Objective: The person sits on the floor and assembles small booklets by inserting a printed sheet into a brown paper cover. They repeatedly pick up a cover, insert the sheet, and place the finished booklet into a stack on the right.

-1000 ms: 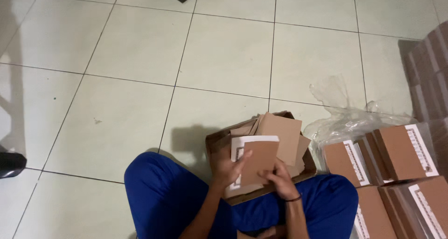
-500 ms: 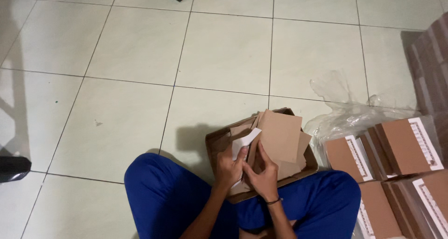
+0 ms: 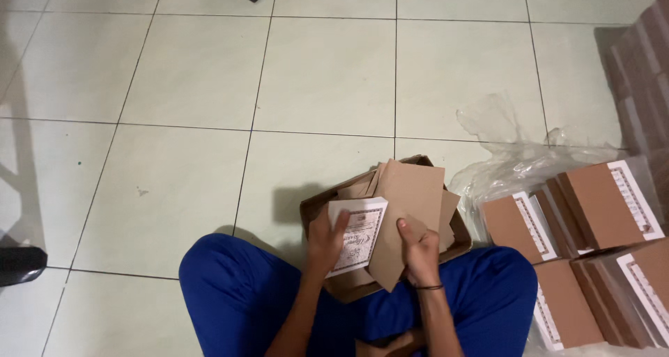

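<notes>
Head view: person seated cross-legged on tiled floor [image 3: 174, 85], blue trousers. Open cardboard box [image 3: 315, 207] rests against the legs, holding loose brown sheets. Left hand [image 3: 326, 240] closed on a white printed card [image 3: 357, 235], thumb on its face, card held over the box. Right hand [image 3: 420, 249] closed on a brown cardboard sheet [image 3: 408, 211], just beside and partly overlapping the card. To the right: clear plastic wrap [image 3: 509, 162] and stacked brown packets [image 3: 592, 204].

We see a white card [image 3: 357, 235] with dark patterned border, plain brown cardboard sheets [image 3: 411, 204], blue trousers [image 3: 237, 294], pale green tiles [image 3: 327, 71].
</notes>
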